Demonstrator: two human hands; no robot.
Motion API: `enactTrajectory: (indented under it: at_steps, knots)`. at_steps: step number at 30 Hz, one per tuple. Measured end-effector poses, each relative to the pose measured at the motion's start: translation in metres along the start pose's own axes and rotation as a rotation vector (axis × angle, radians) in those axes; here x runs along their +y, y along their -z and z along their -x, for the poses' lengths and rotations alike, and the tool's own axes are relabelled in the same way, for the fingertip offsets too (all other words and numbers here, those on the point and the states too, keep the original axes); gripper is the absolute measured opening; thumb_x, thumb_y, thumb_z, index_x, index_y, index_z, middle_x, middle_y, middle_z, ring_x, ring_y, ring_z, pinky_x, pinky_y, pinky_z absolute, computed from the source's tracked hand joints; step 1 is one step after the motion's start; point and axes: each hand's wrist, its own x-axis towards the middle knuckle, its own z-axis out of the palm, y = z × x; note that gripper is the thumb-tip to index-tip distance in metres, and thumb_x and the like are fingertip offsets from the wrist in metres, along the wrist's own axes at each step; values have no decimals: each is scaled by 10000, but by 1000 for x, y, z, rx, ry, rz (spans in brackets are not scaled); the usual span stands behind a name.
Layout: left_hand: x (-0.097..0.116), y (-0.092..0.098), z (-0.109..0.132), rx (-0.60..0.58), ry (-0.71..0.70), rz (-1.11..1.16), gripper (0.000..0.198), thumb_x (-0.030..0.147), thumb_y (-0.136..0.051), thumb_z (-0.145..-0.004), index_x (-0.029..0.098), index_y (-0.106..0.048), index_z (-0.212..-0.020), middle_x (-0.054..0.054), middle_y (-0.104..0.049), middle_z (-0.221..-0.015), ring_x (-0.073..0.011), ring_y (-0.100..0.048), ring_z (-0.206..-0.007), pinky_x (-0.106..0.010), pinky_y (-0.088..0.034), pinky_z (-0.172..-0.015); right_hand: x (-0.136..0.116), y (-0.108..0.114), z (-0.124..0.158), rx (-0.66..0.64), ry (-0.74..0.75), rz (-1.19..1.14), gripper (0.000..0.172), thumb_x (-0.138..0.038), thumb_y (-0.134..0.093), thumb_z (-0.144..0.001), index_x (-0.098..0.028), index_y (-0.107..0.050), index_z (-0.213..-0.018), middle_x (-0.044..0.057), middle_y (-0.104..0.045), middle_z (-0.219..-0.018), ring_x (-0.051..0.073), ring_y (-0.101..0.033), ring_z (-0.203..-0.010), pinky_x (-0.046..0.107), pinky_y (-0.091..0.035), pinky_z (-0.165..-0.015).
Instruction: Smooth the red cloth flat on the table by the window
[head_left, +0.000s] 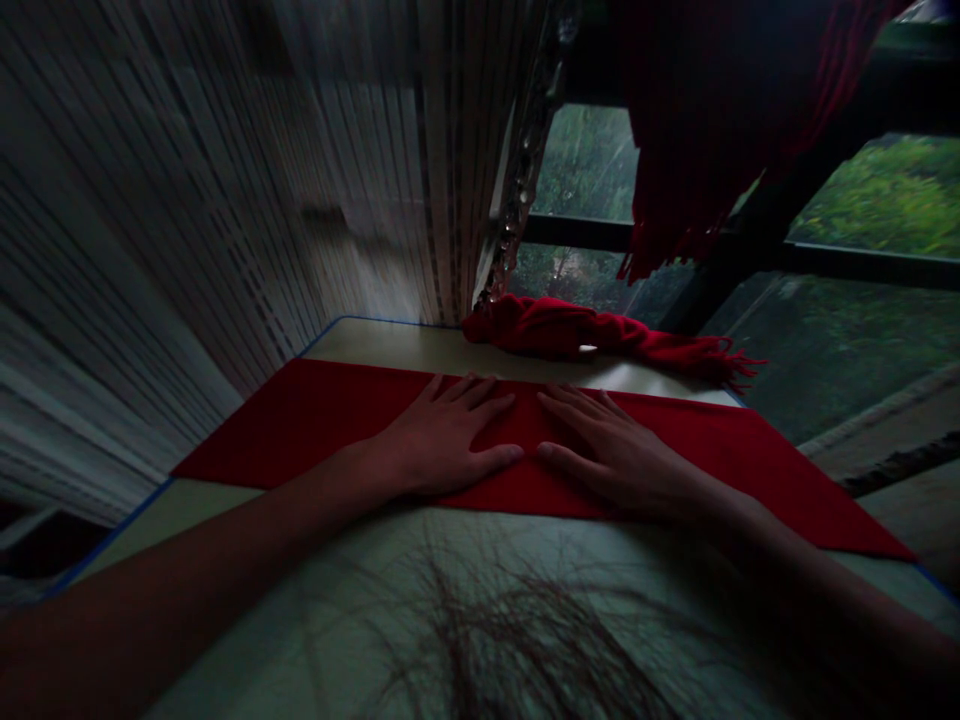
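Evidently both hands are unclenched and grasp nothing: they rest palm-down on a red cloth, fingers spread. The left hand (442, 440) lies left of the cloth's middle, its fingertips reaching about the far edge and its thumb pointing inward. The right hand (611, 445) mirrors it, thumb toward thumb, with a narrow gap of bare fabric between the two.

The red cloth (529, 490) lies flat across the bench (390, 345) as a wide strip, running from the left side to the right, its ends slanting. The bench top is pale with a blue edge, and bare surface shows both in front of the strip and behind it.

Just beyond the cloth, a bunched red scarf (555, 330) with a fringed right end lies along the far side of the bench. Above it hangs another length of red fringed fabric (705, 140), before a dark-framed window (589, 160) with greenery outside. To the left falls a pale string curtain (225, 150), bordered by a strand of shiny beads (525, 170). Dark, blurred hair (525, 640) crosses the near foreground between the forearms. The light is dim.
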Motion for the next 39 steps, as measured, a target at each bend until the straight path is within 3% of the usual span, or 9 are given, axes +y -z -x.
enactTrajectory:
  at_steps: [7,13,23,27,39]
  knots:
    - [0,1,1,1,-8,1,822,772,-281,-1006,285,-220,-1665,-67,-130,-1733,-299,-96,-1608,-553,-56,-1286,-2,1,1,41,-6,-13,804,-722,-315,-1021,-220,-297,-1649,106,-255,-1716,295,-136,-1592,578,-139,-1284]
    - [-1,0,1,0,-6,12,821,779,-272,-1001,292,-233,-1662,-45,-125,-1734,-298,-92,-1608,-549,-47,-1287,-3,-1,1,-25,-4,-15,801,-744,-335,-1004,-234,-380,-1620,107,-303,-1697,322,-222,-1575,588,-172,-1277]
    - [-1,-1,0,-3,-6,-4,817,770,-283,-1006,291,-219,-1665,-51,-123,-1737,-304,-93,-1608,-561,-62,-1285,-2,-1,0,-14,6,-4,831,-755,-297,-1005,-194,-396,-1609,128,-317,-1690,313,-240,-1572,575,-169,-1282]
    - [-2,-1,0,-2,-14,2,829,788,-260,-998,296,-216,-1665,-40,-114,-1738,-297,-84,-1609,-562,-51,-1288,-3,-1,0,-10,-2,-17,799,-765,-326,-994,-256,-407,-1605,100,-326,-1688,315,-258,-1566,590,-188,-1276]
    - [-1,0,0,-2,-9,-2,819,776,-268,-1005,289,-232,-1662,-41,-131,-1735,-296,-100,-1608,-557,-60,-1290,-4,0,0,-17,-11,-14,819,-772,-315,-991,-240,-404,-1608,102,-324,-1690,313,-247,-1570,577,-186,-1279]
